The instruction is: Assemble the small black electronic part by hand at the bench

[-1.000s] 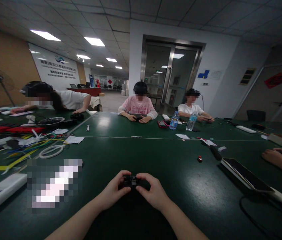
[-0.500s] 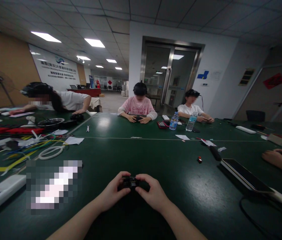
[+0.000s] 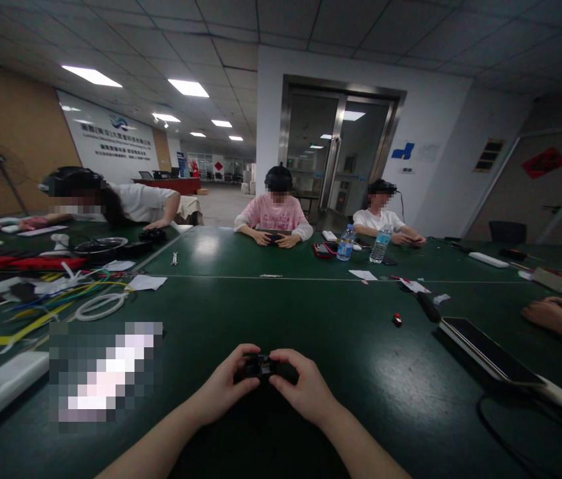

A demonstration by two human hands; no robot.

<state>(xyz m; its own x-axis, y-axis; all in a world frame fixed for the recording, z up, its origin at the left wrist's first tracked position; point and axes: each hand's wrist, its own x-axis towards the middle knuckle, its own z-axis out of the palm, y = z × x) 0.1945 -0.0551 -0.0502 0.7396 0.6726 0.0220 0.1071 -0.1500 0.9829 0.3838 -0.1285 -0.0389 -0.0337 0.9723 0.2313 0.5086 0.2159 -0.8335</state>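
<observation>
A small black device with a dark, partly shiny body sits between my two hands, low over the green table. Too little of it shows to tell its exact kind. My left hand grips its left end between thumb and fingers. The right end is pinched the same way by my right hand. Fingertips cover both ends of the device.
Left lie a white power strip, a blurred-out bright object and a coiled white cable. A phone and small red piece lie right. Water bottles stand farther back. Several people sit around the table.
Both hands keep the same grip on the black device, with no clear movement. The whole view has shifted very slightly.
</observation>
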